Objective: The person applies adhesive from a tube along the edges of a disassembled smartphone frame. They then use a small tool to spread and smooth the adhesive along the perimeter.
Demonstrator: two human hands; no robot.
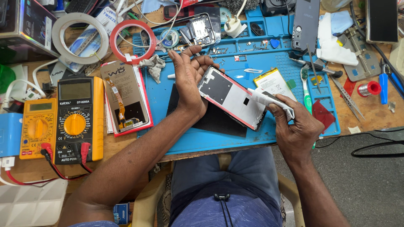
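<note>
My left hand point(189, 80) grips the near-left end of an opened phone frame point(231, 97), a white inner plate with a red rim, tilted above the blue work mat point(202, 136). My right hand point(294, 126) holds a white glue tube point(269, 100) with its nozzle touching the frame's right edge. A black sheet point(219, 122) lies on the mat under the frame. A flat phone battery point(274, 82) lies just behind the tube.
Two yellow multimeters point(59, 120) sit at the left beside a boxed replacement screen point(125, 98). Tape rolls point(132, 41), a circuit board point(201, 29), a grey back cover point(306, 23), tweezers point(347, 97), a toothbrush point(306, 90) and small screws crowd the mat's far side.
</note>
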